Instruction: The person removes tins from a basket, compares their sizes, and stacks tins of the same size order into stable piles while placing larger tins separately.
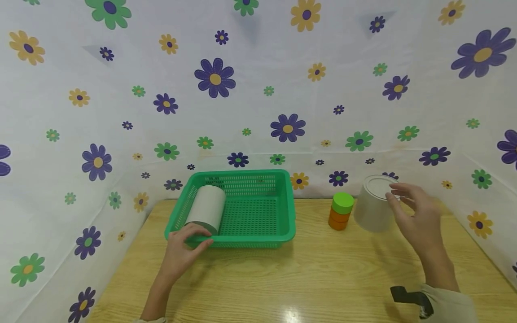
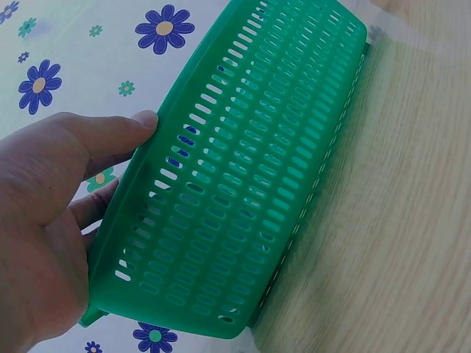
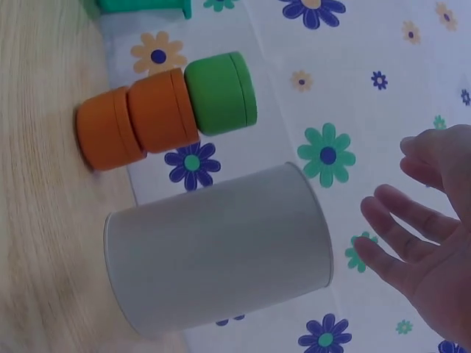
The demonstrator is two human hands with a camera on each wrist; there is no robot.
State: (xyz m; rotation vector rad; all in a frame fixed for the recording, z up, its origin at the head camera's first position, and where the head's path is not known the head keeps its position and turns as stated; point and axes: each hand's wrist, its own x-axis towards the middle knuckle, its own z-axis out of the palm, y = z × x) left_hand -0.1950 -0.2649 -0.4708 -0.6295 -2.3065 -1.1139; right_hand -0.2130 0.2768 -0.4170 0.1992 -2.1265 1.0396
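A green plastic basket [image 1: 286,211] stands on the table with a white can [image 1: 208,206] lying on its side at the left inside it. My left hand [image 1: 182,251] grips the basket's near rim at the left corner; in the left wrist view, the thumb lies along the rim. At the right stands a second, light grey can [image 3: 221,250], upright. My right hand [image 1: 418,220] hovers by its top, fingers spread and loosely bent, and in the right wrist view a gap separates them from the can. Beside that can is a stack of two orange pieces [image 3: 132,121] topped by a green one [image 3: 221,93].
Everything sits on a light wooden table [image 1: 258,282]. A white cloth [image 1: 258,89] printed with flowers hangs behind the table and along both sides. The stack stands between the basket and the upright can, close to the back edge.
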